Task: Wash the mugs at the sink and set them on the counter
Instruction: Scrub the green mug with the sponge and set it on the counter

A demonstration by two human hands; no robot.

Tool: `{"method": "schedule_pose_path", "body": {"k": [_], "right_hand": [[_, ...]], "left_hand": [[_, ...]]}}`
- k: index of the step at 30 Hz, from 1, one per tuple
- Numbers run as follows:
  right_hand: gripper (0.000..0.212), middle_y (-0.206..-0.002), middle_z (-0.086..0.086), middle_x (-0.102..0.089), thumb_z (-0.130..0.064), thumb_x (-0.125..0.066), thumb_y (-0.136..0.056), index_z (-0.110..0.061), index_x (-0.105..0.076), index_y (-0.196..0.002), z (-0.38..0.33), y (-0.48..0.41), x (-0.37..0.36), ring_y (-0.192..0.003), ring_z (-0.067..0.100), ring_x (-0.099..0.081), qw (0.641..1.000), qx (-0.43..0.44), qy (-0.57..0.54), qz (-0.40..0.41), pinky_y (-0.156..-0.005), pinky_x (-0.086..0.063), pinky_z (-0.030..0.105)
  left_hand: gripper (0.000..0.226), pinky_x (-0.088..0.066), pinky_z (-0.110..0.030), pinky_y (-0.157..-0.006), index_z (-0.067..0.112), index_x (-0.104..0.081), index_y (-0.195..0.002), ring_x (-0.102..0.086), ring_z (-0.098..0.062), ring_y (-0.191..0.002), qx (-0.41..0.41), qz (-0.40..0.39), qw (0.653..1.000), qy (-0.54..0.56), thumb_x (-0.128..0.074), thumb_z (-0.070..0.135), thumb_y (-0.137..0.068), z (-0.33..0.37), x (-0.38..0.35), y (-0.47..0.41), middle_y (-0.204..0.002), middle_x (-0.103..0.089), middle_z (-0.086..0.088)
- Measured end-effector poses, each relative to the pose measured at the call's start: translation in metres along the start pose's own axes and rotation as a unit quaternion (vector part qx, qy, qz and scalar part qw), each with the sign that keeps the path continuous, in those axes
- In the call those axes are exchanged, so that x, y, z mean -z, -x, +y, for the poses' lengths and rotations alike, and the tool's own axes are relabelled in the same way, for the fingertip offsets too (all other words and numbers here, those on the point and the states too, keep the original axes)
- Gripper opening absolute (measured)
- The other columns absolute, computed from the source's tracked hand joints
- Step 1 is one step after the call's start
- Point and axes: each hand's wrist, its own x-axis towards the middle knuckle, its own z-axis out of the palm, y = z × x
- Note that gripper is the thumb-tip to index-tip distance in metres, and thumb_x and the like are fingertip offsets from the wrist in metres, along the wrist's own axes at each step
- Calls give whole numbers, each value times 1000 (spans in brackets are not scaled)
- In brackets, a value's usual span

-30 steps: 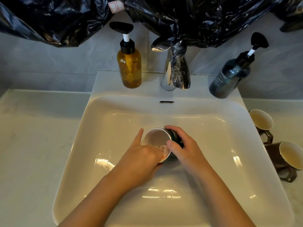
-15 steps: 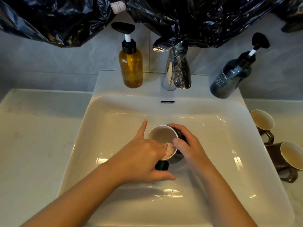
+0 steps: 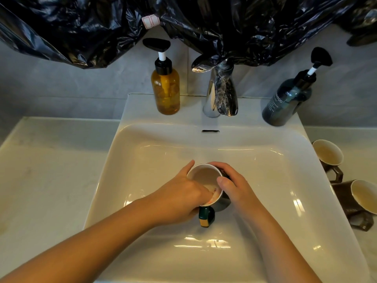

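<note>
The fingers (image 3: 202, 189) of the left hand (image 3: 177, 199) are curled down inside the green mug (image 3: 204, 175), pressing a pink sponge (image 3: 212, 194) against the near inner wall. One finger lies straight along the outside of the rim. I cannot tell whether that sponge is really a cloth. The mug sits low in the middle of the sink (image 3: 265, 180), tipped towards me, with its handle (image 3: 206, 217) pointing at the near edge. The right hand (image 3: 238, 184) wraps the mug's body from the right side, thumb (image 3: 223, 181) resting on the rim and the other fingers curved round the far side.

From my seat this reads as the scrubbing step on this mug. To do it well I would have the right hand turn the mug bit by bit while the left sweeps the sponge round the whole inner wall and down to the bottom, then over the rim and handle. The grip on the right should be firm, since wet glaze is likely to be slippery. I see no water running from the tap (image 3: 221, 92), so a rinse probably comes after.

Further right, two brown mugs (image 3: 328, 154) (image 3: 357, 195) lie tipped over on the counter (image 3: 357, 144), just beside the sink, near each other
</note>
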Motion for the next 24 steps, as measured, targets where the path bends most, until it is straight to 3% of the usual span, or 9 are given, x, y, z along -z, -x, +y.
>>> {"method": "schedule_pose_path", "body": {"k": [4,7,10,11,13,16,19,22,24], "right_hand": [[45,-108,-19,-65,-52,-46,-73,-38,-60,-113,-1,2,1,-102,2,-60,1000,-9,-11,-14,-81,-50,18],[20,-116,-14,-62,-45,-49,-89,-51,-58,-106,-2,-6,-4,-98,-6,-60,998,-52,-24,-18,-78,-49,14],[25,-128,-17,-55,-48,-51,-91,-56,-52,-114,-5,-4,-2,-111,-5,-54,998,-58,-36,17,-90,-48,21],[32,-127,-20,-56,-50,-52,-87,-51,-54,-118,-8,1,0,-116,-2,-53,998,-27,-33,42,-92,-48,24],[29,-107,-18,-67,-44,-58,-81,-34,-66,-107,-17,9,7,-103,1,-61,993,25,-59,101,-84,-51,27],[23,-77,-6,-70,-43,-64,-74,-22,-71,-80,-27,14,3,-73,4,-62,994,38,-93,52,-66,-46,21],[10,-69,-9,-66,-27,-67,-81,-24,-71,-73,-30,13,-6,-65,0,-58,997,24,-68,-26,-61,-44,11],[25,-64,-13,-63,-13,-67,-89,-24,-70,-68,-27,12,-3,-60,-3,-56,999,1,-38,-27,-59,-42,9],[24,-63,-12,-63,-15,-64,-91,-20,-70,-69,-29,11,0,-58,-4,-55,999,-15,-46,-24,-59,-42,8]], "left_hand": [[23,-21,-59,-116,25,-64,-86,-64,-18,-79,30,32,998,45,-71,7,-74,-4,-2,5,-81,-69,7],[17,-11,-49,-119,26,-70,-93,-67,-16,-87,69,44,995,49,-71,14,-80,-5,2,8,-91,-73,8],[15,-7,-44,-121,31,-66,-99,-64,-12,-93,132,49,985,99,-66,21,-88,-5,17,8,-96,-72,7],[13,-6,-41,-121,31,-64,-101,-62,-11,-94,159,35,979,121,-64,23,-90,-6,22,7,-96,-71,8],[13,-18,-36,-116,32,-63,-101,-60,-12,-95,193,3,966,172,-66,27,-90,-10,33,5,-93,-67,11],[17,-50,-37,-91,30,-64,-97,-62,-17,-90,220,-46,943,246,-74,26,-83,-17,44,1,-92,-65,10],[18,-54,-42,-82,26,-62,-94,-63,-17,-87,229,-88,940,237,-75,29,-81,-20,47,-6,-92,-68,5],[23,-54,-44,-83,24,-60,-97,-63,-19,-88,223,-110,946,210,-74,33,-82,-17,47,-17,-92,-67,4],[24,-54,-44,-81,23,-59,-96,-62,-20,-87,218,-110,949,200,-74,35,-81,-17,51,-23,-91,-67,3]]}}
